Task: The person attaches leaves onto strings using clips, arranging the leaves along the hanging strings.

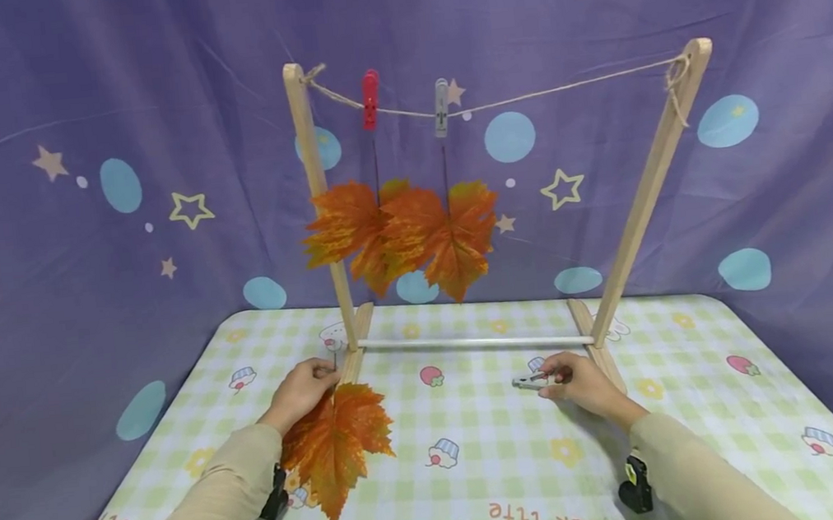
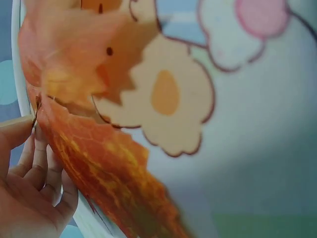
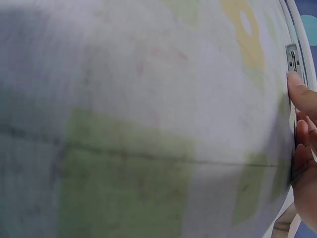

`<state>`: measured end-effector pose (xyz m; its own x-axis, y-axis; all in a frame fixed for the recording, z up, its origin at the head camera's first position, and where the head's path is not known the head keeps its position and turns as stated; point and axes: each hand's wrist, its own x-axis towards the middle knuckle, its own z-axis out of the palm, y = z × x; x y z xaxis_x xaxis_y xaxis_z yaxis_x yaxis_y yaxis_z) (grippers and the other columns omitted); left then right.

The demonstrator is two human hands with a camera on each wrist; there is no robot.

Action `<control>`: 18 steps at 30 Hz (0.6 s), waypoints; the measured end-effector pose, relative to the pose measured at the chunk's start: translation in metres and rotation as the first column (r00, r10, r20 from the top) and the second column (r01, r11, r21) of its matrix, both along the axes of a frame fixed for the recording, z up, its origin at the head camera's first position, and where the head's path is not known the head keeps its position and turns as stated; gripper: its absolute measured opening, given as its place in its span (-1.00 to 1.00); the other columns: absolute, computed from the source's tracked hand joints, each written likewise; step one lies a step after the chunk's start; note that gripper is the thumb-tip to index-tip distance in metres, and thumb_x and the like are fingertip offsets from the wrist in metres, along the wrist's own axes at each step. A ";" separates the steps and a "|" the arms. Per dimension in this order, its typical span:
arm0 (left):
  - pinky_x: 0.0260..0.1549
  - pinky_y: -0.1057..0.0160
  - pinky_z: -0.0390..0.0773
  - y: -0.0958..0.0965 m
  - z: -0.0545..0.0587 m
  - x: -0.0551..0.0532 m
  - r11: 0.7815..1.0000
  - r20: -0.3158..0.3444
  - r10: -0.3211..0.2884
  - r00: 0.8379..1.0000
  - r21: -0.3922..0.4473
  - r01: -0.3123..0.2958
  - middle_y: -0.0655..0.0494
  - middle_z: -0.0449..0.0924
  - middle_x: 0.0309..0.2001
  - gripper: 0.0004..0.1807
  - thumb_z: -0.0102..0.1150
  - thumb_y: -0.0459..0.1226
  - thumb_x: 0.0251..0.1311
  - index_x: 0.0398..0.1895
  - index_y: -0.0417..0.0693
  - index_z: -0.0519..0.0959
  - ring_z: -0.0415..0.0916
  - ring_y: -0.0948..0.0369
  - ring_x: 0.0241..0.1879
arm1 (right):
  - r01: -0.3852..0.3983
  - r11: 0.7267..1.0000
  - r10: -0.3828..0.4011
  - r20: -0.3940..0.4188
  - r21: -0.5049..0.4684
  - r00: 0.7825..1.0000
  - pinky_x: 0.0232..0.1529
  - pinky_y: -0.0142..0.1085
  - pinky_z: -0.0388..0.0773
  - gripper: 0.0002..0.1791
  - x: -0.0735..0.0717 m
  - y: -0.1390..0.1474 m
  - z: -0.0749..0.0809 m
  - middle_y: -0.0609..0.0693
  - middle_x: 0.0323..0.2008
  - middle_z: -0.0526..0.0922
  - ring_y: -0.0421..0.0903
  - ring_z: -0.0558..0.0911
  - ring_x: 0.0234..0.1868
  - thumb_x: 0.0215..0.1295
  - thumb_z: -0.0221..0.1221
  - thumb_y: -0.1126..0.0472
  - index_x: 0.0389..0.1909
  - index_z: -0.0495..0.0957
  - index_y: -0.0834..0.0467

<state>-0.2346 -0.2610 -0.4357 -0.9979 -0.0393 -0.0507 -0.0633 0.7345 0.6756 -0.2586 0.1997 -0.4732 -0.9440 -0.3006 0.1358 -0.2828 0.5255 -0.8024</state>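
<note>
My left hand pinches the thin stem of an orange maple leaf close over the table's left side. In the left wrist view the thumb and fingers meet at the stem, and the leaf spreads out beside them. Between thumb and fingers, my right hand holds a grey clothespin, its far end pointing left. The right wrist view shows only the tip of that clothespin past the thumb. Two more orange leaves hang overlapping from a string, under a red clothespin and another grey clothespin.
A wooden frame stands at the back, with a left post, a leaning right post and a white crossbar. The string sags between the post tops. A checked cloth covers the table; a purple curtain hangs behind.
</note>
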 end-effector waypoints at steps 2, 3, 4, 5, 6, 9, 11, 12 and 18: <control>-0.03 -0.11 0.49 0.000 0.001 0.001 1.000 -0.009 0.001 1.000 0.001 -0.001 -0.20 0.63 -0.07 -0.63 0.09 -0.19 0.43 0.09 -0.31 0.56 0.56 -0.10 -0.06 | 0.003 1.000 -0.003 -0.006 0.007 1.000 -0.33 -0.37 0.43 -0.67 0.000 0.000 -0.001 0.05 -0.28 0.60 -0.14 0.44 -0.33 0.07 0.45 0.36 -0.14 0.62 0.32; -0.04 -0.11 0.49 0.000 0.002 0.001 1.000 -0.013 0.003 1.000 0.000 -0.003 -0.19 0.63 -0.08 -0.64 0.09 -0.19 0.42 0.07 -0.31 0.56 0.57 -0.10 -0.07 | 0.007 1.000 -0.007 -0.004 0.007 1.000 -0.33 -0.37 0.43 -0.68 0.001 0.000 -0.001 0.05 -0.28 0.60 -0.13 0.44 -0.33 0.06 0.45 0.36 -0.15 0.62 0.31; -0.03 -0.11 0.49 0.001 0.002 0.002 1.000 -0.015 0.005 1.000 0.000 -0.005 -0.17 0.64 -0.10 -0.64 0.09 -0.19 0.42 0.07 -0.31 0.56 0.57 -0.09 -0.08 | 0.012 1.000 -0.012 0.002 0.005 1.000 -0.33 -0.36 0.43 -0.68 0.001 0.000 -0.001 0.05 -0.28 0.60 -0.13 0.44 -0.33 0.07 0.45 0.36 -0.15 0.62 0.31; -0.03 -0.11 0.49 0.001 0.003 0.002 1.000 -0.018 0.004 1.000 0.001 -0.004 -0.16 0.64 -0.11 -0.65 0.09 -0.19 0.43 0.06 -0.31 0.56 0.58 -0.08 -0.08 | 0.018 1.000 -0.018 0.006 0.002 1.000 -0.33 -0.36 0.43 -0.68 0.001 0.000 -0.002 0.04 -0.28 0.60 -0.12 0.44 -0.33 0.06 0.45 0.36 -0.15 0.61 0.31; -0.03 -0.11 0.49 0.001 0.004 0.003 1.000 -0.020 0.008 1.000 0.004 -0.008 -0.14 0.65 -0.13 -0.65 0.09 -0.19 0.42 0.06 -0.30 0.56 0.58 -0.08 -0.09 | 0.019 1.000 -0.019 0.010 0.000 1.000 -0.34 -0.36 0.43 -0.67 0.001 0.000 -0.002 0.04 -0.28 0.60 -0.12 0.44 -0.33 0.06 0.45 0.36 -0.15 0.61 0.31; -0.04 -0.09 0.49 0.004 0.008 0.005 1.000 -0.032 0.016 0.999 0.013 -0.016 -0.08 0.66 -0.19 -0.66 0.09 -0.19 0.42 0.05 -0.28 0.56 0.60 -0.04 -0.13 | 0.024 1.000 -0.023 0.022 -0.009 0.999 -0.36 -0.35 0.42 -0.66 0.002 0.001 -0.003 0.04 -0.29 0.59 -0.10 0.43 -0.34 0.06 0.46 0.36 -0.15 0.60 0.31; -0.08 -0.07 0.51 0.006 0.011 0.007 1.000 -0.048 0.017 0.999 0.017 -0.016 -0.04 0.65 -0.22 -0.67 0.08 -0.19 0.43 0.04 -0.27 0.56 0.60 0.00 -0.16 | 0.026 1.000 -0.025 0.023 -0.012 0.999 -0.37 -0.35 0.42 -0.66 0.002 0.001 -0.003 0.04 -0.29 0.59 -0.10 0.43 -0.34 0.05 0.46 0.36 -0.14 0.60 0.32; -0.10 -0.06 0.51 0.007 0.013 0.008 1.000 -0.055 0.020 0.998 0.019 -0.019 -0.02 0.64 -0.23 -0.68 0.09 -0.18 0.43 0.04 -0.25 0.56 0.60 0.02 -0.18 | 0.025 1.000 -0.025 0.024 -0.013 0.999 -0.37 -0.35 0.42 -0.66 0.002 0.001 -0.003 0.04 -0.29 0.59 -0.10 0.43 -0.34 0.05 0.46 0.36 -0.14 0.60 0.31; -0.20 0.04 0.53 0.014 0.024 0.015 1.000 -0.111 0.014 0.994 0.020 -0.012 0.03 0.62 -0.21 -0.69 0.10 -0.17 0.42 0.05 -0.20 0.58 0.58 0.11 -0.23 | 0.038 0.999 -0.037 0.034 -0.023 0.999 -0.37 -0.36 0.43 -0.66 0.002 -0.001 -0.001 0.06 -0.31 0.58 -0.11 0.45 -0.35 0.04 0.46 0.37 -0.16 0.60 0.31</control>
